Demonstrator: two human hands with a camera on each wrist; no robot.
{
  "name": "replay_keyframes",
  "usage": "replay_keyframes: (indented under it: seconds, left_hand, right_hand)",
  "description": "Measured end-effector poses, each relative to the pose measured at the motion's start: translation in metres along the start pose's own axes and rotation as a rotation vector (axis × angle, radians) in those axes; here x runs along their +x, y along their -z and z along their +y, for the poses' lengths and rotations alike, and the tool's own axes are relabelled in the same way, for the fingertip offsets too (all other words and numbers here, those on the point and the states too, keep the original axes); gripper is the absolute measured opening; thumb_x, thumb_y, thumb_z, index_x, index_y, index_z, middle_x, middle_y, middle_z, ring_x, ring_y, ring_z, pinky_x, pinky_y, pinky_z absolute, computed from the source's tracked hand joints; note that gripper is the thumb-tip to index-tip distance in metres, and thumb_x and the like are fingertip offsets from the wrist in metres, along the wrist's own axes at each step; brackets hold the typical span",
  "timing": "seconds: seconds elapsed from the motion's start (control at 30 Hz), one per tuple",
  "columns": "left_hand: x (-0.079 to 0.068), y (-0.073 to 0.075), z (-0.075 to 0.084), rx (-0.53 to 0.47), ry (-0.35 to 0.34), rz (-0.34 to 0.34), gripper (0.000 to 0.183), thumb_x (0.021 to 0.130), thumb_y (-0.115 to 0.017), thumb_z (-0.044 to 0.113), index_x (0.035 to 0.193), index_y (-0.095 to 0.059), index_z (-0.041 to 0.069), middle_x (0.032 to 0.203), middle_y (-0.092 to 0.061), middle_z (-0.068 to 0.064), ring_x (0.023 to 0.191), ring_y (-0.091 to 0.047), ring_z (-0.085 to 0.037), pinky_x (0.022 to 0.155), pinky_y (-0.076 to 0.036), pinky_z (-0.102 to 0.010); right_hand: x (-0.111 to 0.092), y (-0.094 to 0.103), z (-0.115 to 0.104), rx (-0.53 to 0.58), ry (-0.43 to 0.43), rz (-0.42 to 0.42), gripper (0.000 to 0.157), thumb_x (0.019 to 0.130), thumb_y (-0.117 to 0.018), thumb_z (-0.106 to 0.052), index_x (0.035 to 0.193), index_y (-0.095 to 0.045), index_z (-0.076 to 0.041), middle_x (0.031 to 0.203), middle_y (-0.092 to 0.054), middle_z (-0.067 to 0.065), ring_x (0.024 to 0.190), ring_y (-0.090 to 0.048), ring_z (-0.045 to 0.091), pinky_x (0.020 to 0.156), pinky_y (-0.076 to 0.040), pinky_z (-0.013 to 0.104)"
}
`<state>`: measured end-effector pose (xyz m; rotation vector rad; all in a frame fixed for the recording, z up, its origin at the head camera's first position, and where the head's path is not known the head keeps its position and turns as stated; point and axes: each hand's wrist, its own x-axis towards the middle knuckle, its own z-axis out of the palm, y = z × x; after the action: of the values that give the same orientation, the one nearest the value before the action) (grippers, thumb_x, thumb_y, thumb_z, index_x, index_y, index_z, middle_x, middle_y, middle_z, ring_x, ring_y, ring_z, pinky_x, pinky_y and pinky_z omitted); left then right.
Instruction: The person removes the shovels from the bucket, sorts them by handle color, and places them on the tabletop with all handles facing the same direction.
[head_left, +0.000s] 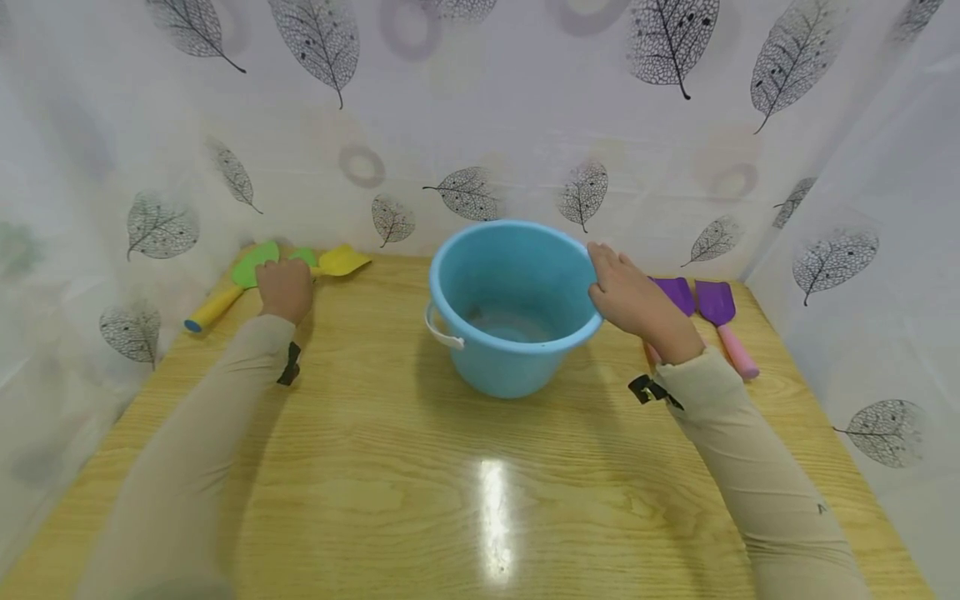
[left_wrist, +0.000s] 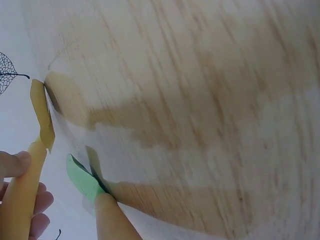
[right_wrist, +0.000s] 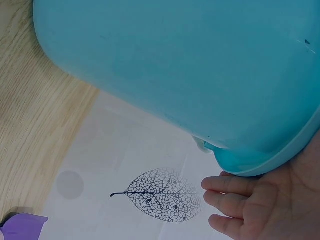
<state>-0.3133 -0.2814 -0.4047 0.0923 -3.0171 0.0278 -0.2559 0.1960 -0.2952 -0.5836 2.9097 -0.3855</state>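
My left hand [head_left: 285, 287] grips the yellow handle [left_wrist: 21, 200] of a toy shovel at the table's back left. Its yellow blade [head_left: 341, 260] points right in the head view. Beside it lies a green toy shovel [head_left: 255, 265] with a yellow handle; another green piece [head_left: 302, 255] shows partly behind the hand. A light blue bucket [head_left: 506, 367] stands upright at the centre back, its white handle [head_left: 444, 331] hanging at the left. My right hand [head_left: 633, 300] rests on the bucket's right rim, its fingers [right_wrist: 227, 204] fairly straight along the outside.
Two purple toy shovels [head_left: 716, 302] lie at the back right; the right arm partly covers one. The other has a pink handle [head_left: 738, 354]. A pale curtain [head_left: 480, 108] printed with leaves borders the wooden table [head_left: 375, 483] at the back and sides.
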Motion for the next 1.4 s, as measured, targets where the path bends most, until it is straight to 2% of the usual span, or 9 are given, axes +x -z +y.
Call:
replay_keyframes:
  seconds: [0.27, 0.47, 0.63, 0.83, 0.93, 1.03, 1.2, 1.4]
  left_hand:
    - [0.002, -0.002, -0.002, 0.000, 0.005, -0.056, 0.027, 0.095, -0.044, 0.010, 0.092, -0.059, -0.011, 0.095, -0.062, -0.034, 0.088, -0.058, -0.050, 0.082, -0.045, -0.060]
    - [-0.004, -0.005, -0.005, -0.031, -0.025, -0.074, 0.024, 0.094, -0.041, 0.007, 0.091, -0.055, -0.012, 0.093, -0.061, -0.035, 0.086, -0.058, -0.050, 0.079, -0.046, -0.061]
    - [-0.008, -0.011, -0.007, -0.039, -0.074, -0.078, 0.019, 0.092, -0.041, 0.003, 0.089, -0.054, -0.010, 0.087, -0.061, -0.032, 0.078, -0.060, -0.047, 0.065, -0.051, -0.056]
    - [-0.009, -0.015, -0.010, -0.007, -0.140, -0.020, 0.017, 0.089, -0.046, 0.004, 0.083, -0.055, -0.009, 0.076, -0.060, -0.028, 0.068, -0.061, -0.042, 0.052, -0.050, -0.050]
    - [-0.009, -0.018, -0.011, 0.033, -0.182, 0.026, 0.018, 0.088, -0.050, 0.006, 0.082, -0.056, -0.010, 0.074, -0.061, -0.027, 0.067, -0.061, -0.041, 0.053, -0.050, -0.049]
    - [-0.010, -0.019, -0.010, 0.073, -0.206, 0.048, 0.021, 0.088, -0.056, 0.011, 0.086, -0.057, -0.011, 0.078, -0.061, -0.027, 0.073, -0.060, -0.042, 0.061, -0.051, -0.050]
    - [-0.013, -0.019, -0.011, 0.122, -0.234, 0.056, 0.030, 0.088, -0.058, 0.017, 0.096, -0.057, -0.012, 0.090, -0.059, -0.029, 0.087, -0.058, -0.044, 0.074, -0.049, -0.053]
    - [-0.015, -0.019, -0.012, 0.154, -0.258, 0.029, 0.036, 0.088, -0.055, 0.021, 0.106, -0.057, -0.010, 0.098, -0.057, -0.030, 0.094, -0.055, -0.044, 0.080, -0.046, -0.054]
  right_hand:
    - [0.000, 0.000, 0.000, -0.002, 0.000, 0.006, 0.064, 0.093, -0.028, -0.014, 0.149, -0.002, 0.006, 0.156, -0.007, 0.024, 0.146, -0.004, 0.038, 0.120, -0.001, 0.048]
    - [-0.001, 0.000, 0.000, 0.007, 0.002, 0.004, 0.065, 0.093, -0.028, -0.014, 0.149, -0.001, 0.004, 0.156, -0.007, 0.024, 0.146, -0.003, 0.038, 0.120, -0.001, 0.048]
    - [-0.001, 0.001, -0.001, 0.005, 0.001, 0.002, 0.064, 0.094, -0.028, -0.014, 0.149, -0.002, 0.005, 0.157, -0.007, 0.024, 0.146, -0.004, 0.038, 0.120, -0.001, 0.048]
    - [-0.001, 0.001, 0.000, 0.008, 0.005, 0.005, 0.064, 0.094, -0.028, -0.014, 0.149, -0.001, 0.004, 0.157, -0.006, 0.023, 0.146, -0.004, 0.037, 0.120, -0.001, 0.048]
    - [-0.002, 0.001, 0.000, 0.014, 0.007, 0.006, 0.064, 0.094, -0.028, -0.014, 0.149, -0.001, 0.004, 0.157, -0.007, 0.023, 0.146, -0.004, 0.038, 0.120, 0.000, 0.048]
    - [-0.002, 0.000, -0.001, 0.019, 0.008, 0.005, 0.064, 0.094, -0.028, -0.014, 0.149, -0.001, 0.004, 0.157, -0.007, 0.023, 0.146, -0.003, 0.038, 0.120, 0.000, 0.048]
    - [-0.002, 0.000, -0.001, 0.021, 0.010, 0.009, 0.064, 0.094, -0.028, -0.014, 0.149, -0.001, 0.004, 0.157, -0.007, 0.023, 0.146, -0.004, 0.038, 0.120, -0.001, 0.049]
    - [-0.001, 0.000, -0.001, 0.019, 0.013, 0.012, 0.064, 0.094, -0.028, -0.014, 0.149, -0.001, 0.004, 0.157, -0.008, 0.024, 0.146, -0.003, 0.037, 0.120, -0.002, 0.049]
